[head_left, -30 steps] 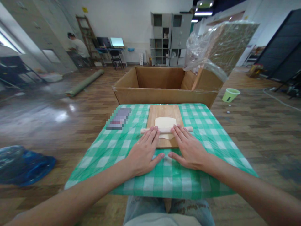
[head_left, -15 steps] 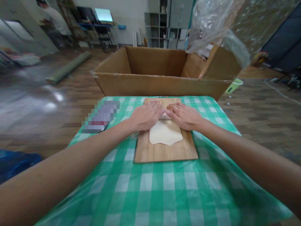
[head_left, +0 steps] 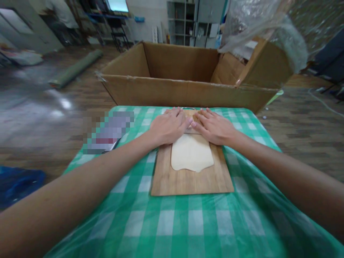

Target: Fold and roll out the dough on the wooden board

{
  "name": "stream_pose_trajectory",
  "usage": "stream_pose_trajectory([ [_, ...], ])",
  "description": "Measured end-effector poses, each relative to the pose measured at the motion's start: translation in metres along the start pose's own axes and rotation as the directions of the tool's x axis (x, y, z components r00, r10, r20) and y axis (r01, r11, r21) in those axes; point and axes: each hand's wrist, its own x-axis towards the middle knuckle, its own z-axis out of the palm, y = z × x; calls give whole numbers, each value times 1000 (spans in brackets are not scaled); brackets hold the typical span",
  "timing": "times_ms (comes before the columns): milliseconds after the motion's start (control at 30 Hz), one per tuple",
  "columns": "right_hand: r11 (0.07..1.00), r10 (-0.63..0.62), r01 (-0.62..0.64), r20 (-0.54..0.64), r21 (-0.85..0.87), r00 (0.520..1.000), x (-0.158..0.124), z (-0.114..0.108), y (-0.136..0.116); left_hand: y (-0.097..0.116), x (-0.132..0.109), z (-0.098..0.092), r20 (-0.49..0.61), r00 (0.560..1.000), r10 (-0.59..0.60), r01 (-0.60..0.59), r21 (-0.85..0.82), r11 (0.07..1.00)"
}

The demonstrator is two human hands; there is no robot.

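A sheet of flattened pale dough (head_left: 191, 154) lies on a wooden cutting board (head_left: 190, 184), its near edge wavy. Across the far part of the dough, my left hand (head_left: 170, 125) and my right hand (head_left: 213, 126) lie palms down, fingers stretched forward and thumbs nearly meeting. Between the thumbs shows a short piece of a pale, rod-like thing (head_left: 191, 130), perhaps a rolling pin. My palms rest over it and hide most of it. Behind my fingertips, the board's metal handle (head_left: 188, 108) peeks out.
A green-and-white checked cloth (head_left: 166, 218) covers the table. On its left lies a blurred-out flat object (head_left: 110, 132). Just beyond the far edge stands a big open cardboard box (head_left: 172, 87) with plastic wrap. A person (head_left: 63, 14) is far back left; a blue bag (head_left: 21, 184) is at left.
Both hands have slid forward over the board, away from me, so more of the dough sheet shows. The view has also tipped slightly downward.
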Motion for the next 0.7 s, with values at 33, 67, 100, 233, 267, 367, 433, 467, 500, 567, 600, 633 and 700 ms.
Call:
stream_pose_trajectory([
  [33,1000,14,-14,-3,-2,1000,-3,-2,-4,2,-3,-1,-13,1000,-8,8,-12,1000],
  [67,1000,31,-31,-1,-1,1000,-6,-5,-8,5,-6,-3,-26,999,-26,25,-26,999],
  [100,999,51,-51,7,3,999,-10,-7,-12,7,-10,-4,-37,998,-49,48,-41,998],
  [233,991,130,-131,45,27,991,-25,-14,-27,20,-24,-9,-61,988,-144,139,-87,987],
  [267,990,133,-135,38,33,990,-29,-15,-31,23,-29,-10,-67,986,-152,146,-91,985],
  [367,996,78,-77,-18,36,997,-44,-15,-41,35,-46,-12,-94,987,-128,120,-87,989],
  [433,999,30,-30,-60,15,998,-56,-13,-48,44,-61,-13,-118,988,-100,91,-82,992],
  [467,1000,15,-15,-78,1,997,-62,-12,-52,48,-68,-13,-129,987,-94,84,-82,993],
  [500,1000,3,-4,-92,-11,996,-69,-11,-55,53,-76,-14,-140,986,-94,83,-85,993],
  [567,1000,-14,11,-110,-23,994,-82,-9,-63,61,-90,-16,-155,983,-97,84,-89,992],
  [600,1000,-19,17,-115,-23,993,-89,-9,-66,65,-97,-18,-161,983,-93,80,-89,993],
  [633,1000,-24,22,-121,-21,992,-95,-8,-70,69,-104,-19,-167,982,-86,72,-86,994],
  [700,999,-36,34,-132,-19,991,-107,-8,-77,76,-116,-22,-169,983,-64,51,-81,995],
])
